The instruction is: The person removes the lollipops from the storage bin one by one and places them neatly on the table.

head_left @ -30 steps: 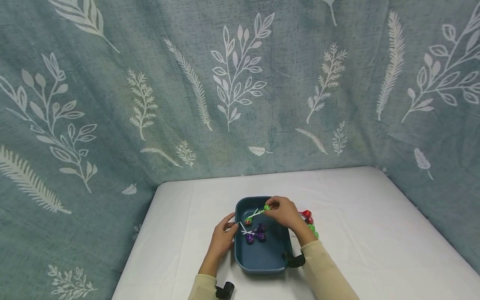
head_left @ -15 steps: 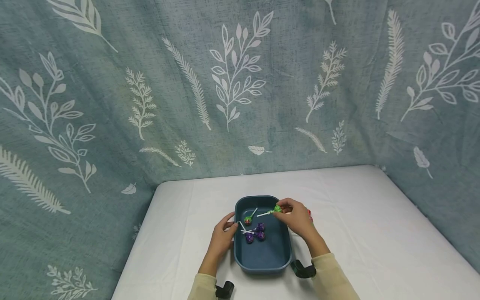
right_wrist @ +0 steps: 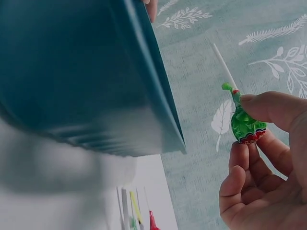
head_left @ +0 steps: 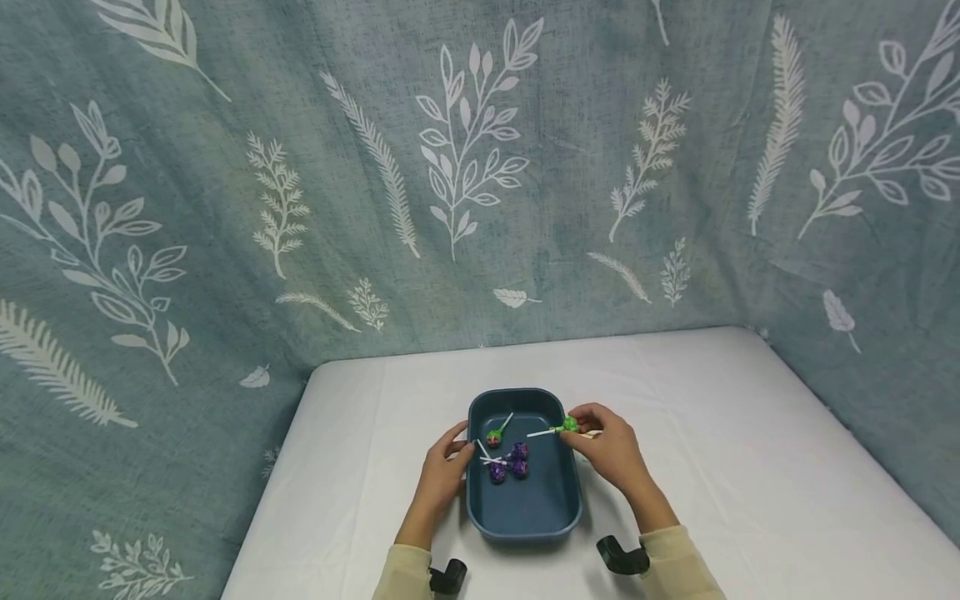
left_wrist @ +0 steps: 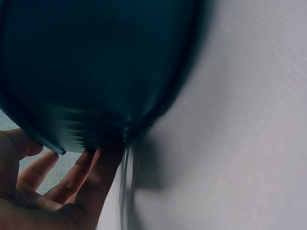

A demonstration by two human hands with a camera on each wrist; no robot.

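A dark blue rectangular bin [head_left: 525,508] stands on the table with several wrapped lollipops inside. Purple lollipops [head_left: 520,468] lie clustered near its left wall, and a green lollipop [head_left: 494,437] lies farther back. My left hand [head_left: 444,467] rests at the bin's left side, thumb at the rim and fairly straight fingers [left_wrist: 103,175] against the outer wall. Over the right rim, my right hand [head_left: 609,442] pinches another green lollipop [right_wrist: 248,123] by its wrapped head between thumb and fingers. The white stick [head_left: 542,433] of this lollipop points left over the bin.
Low beside the bin, the right wrist view shows a red lollipop [right_wrist: 152,221] and several sticks [right_wrist: 128,206]; in the head view my right hand hides them. A white cloth covers the table [head_left: 712,400]. A green-blue leaf-patterned curtain [head_left: 480,317] hangs behind and at the sides.
My right hand has moved right, from above the inside of the bin to its right rim, carrying the green lollipop along. The left hand and the lollipops in the bin stay put.
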